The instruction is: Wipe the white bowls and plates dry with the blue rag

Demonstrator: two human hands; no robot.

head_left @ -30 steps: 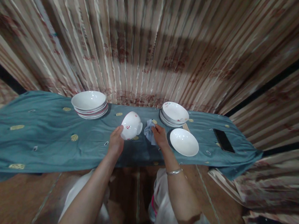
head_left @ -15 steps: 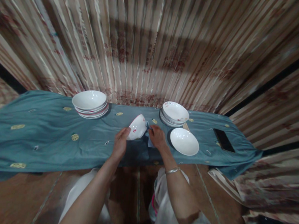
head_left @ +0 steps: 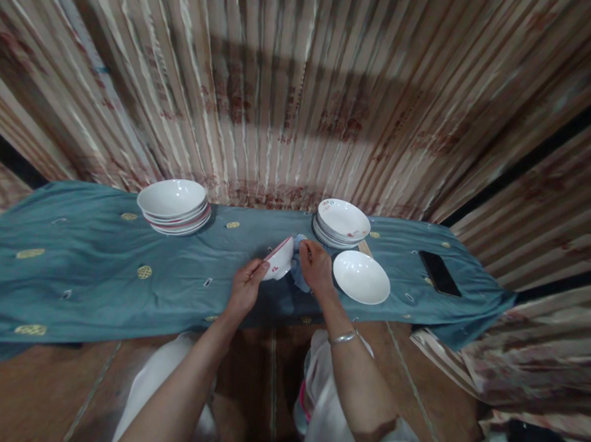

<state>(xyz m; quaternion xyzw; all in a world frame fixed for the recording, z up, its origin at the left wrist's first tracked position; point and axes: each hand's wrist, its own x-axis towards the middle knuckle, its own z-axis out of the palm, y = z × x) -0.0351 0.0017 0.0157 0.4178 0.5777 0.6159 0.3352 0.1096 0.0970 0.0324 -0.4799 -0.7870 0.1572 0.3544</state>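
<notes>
My left hand [head_left: 248, 279] grips a small white bowl [head_left: 279, 263] by its rim. The bowl is tilted on its side above the cloth-covered table, its outside with red floral marks turned to the right. My right hand [head_left: 315, 265] is closed on a light blue cloth [head_left: 299, 274] beside the bowl's base. Part of the cloth hangs below the fingers. Just right of this hand lies a single white bowl [head_left: 361, 277], and behind it stands a stack of white bowls [head_left: 344, 220] with floral marks.
Another stack of white bowls [head_left: 172, 200] stands at the back left of the green tablecloth [head_left: 97, 262]. A black phone [head_left: 439, 273] lies at the right. A pleated curtain [head_left: 283, 100] hangs close behind the table.
The bowl in my left hand has turned to a steeper tilt, its rim now facing up and left. My right hand with the cloth has shifted slightly, and more cloth shows.
</notes>
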